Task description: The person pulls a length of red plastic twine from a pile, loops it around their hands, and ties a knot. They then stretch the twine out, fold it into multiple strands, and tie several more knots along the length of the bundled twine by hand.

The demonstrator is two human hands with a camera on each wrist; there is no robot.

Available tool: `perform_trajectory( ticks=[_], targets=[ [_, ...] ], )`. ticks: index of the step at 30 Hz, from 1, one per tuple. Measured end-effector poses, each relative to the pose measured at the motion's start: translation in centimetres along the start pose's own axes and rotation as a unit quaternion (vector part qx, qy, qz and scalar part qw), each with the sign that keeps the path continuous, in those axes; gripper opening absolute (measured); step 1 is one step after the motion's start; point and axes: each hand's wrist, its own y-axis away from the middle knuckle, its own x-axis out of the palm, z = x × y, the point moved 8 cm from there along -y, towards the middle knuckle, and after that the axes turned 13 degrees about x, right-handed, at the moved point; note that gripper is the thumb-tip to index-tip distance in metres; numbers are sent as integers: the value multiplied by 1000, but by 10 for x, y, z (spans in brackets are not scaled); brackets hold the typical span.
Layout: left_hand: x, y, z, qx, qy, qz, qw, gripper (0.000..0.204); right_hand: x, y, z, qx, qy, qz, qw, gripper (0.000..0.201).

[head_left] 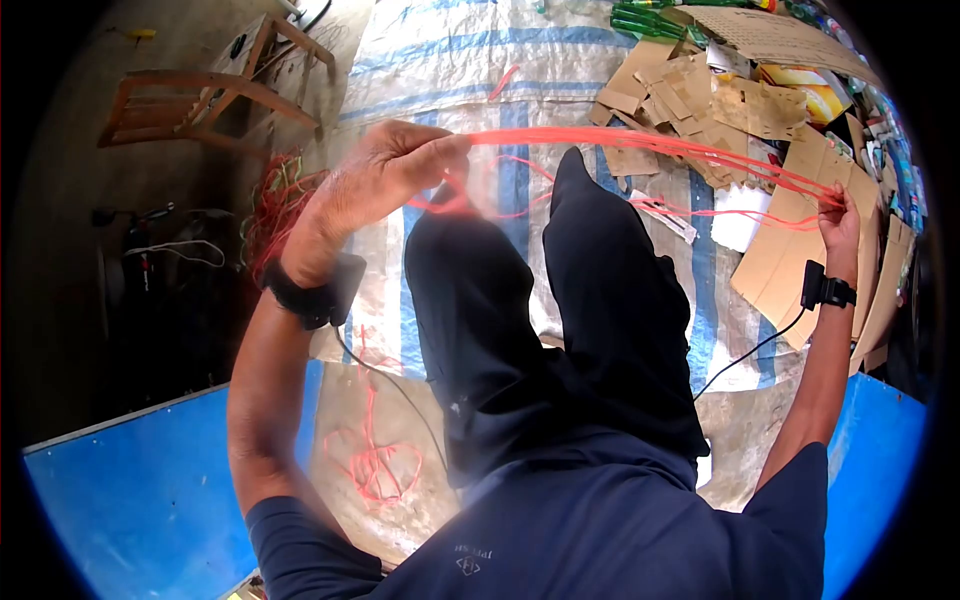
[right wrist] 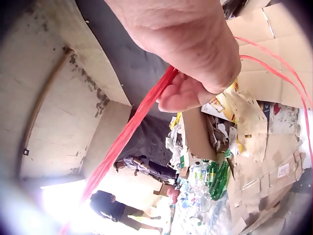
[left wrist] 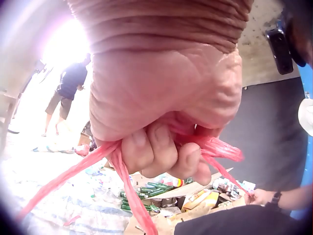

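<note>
Several strands of red plastic twine (head_left: 600, 136) stretch between my two hands, above my knees. My left hand (head_left: 395, 168) grips one end of the strands; in the left wrist view its fingers (left wrist: 161, 147) curl round the twine, and loose lengths hang out on both sides. Far to the right, my right hand (head_left: 842, 225) holds the other end. The right wrist view shows the taut red bundle (right wrist: 129, 128) running into the curled fingers (right wrist: 181, 95). Slacker strands sag below the main bundle.
A white and blue striped sheet (head_left: 450, 62) covers the ground ahead. Flattened cardboard (head_left: 790, 240) and green bottles (head_left: 645, 22) lie to the right. Left are a wooden chair (head_left: 160, 100) and a tangle of twine (head_left: 285, 205). More twine (head_left: 380, 475) lies by my seat. People stand farther off (left wrist: 73, 81).
</note>
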Motion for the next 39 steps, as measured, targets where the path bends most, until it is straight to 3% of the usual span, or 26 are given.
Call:
perform_trajectory(
  ticks=[1, 4, 8, 11, 12, 16, 18, 21, 28, 30, 34, 36, 37, 39],
  targets=[
    [1, 0, 1, -1, 1, 0, 1000, 44, -9, -1, 1, -12, -4, -44, 999, 25],
    [2, 1, 6, -4, 32, -16, 999, 44, -38, -10, 6, 8, 11, -47, 999, 27],
    [-2, 4, 6, -12, 41, 0, 999, 44, -27, 19, 6, 12, 110, -124, 986, 27],
    [-2, 8, 14, -37, 45, -21, 998, 44, -24, 28, 10, -11, 79, -120, 990, 27],
    [-5, 10, 20, -55, 43, -49, 996, 45, -8, 28, 6, 26, 9, 14, 1000, 28],
    [0, 9, 22, -49, 32, -4, 998, 46, -15, 28, 12, 41, -41, 38, 998, 29],
    [4, 13, 22, -71, 15, 14, 997, 47, -24, 26, 21, 10, -37, 48, 998, 33],
    [9, 17, 16, -82, 22, 19, 996, 48, -45, 19, 31, -5, -85, -14, 996, 37],
    [14, 24, 20, -65, 42, -1, 997, 43, -51, 11, 32, 0, -103, 37, 994, 30],
    [15, 26, 23, -102, 111, -7, 989, 43, -49, 12, 26, -6, -91, -42, 995, 29],
    [10, 32, 24, -124, 131, -21, 983, 35, -41, 12, 18, -26, -44, -73, 996, 24],
    [0, 36, 20, -62, 76, -62, 993, 28, -34, 6, 15, 24, -61, 30, 997, 18],
    [-2, 39, 28, -62, 75, -62, 993, 28, -38, 4, 16, 24, -61, 30, 997, 18],
    [-5, 37, 4, 156, -152, -19, 976, 26, -38, 1, 14, 34, -15, 33, 999, 20]
  ],
)
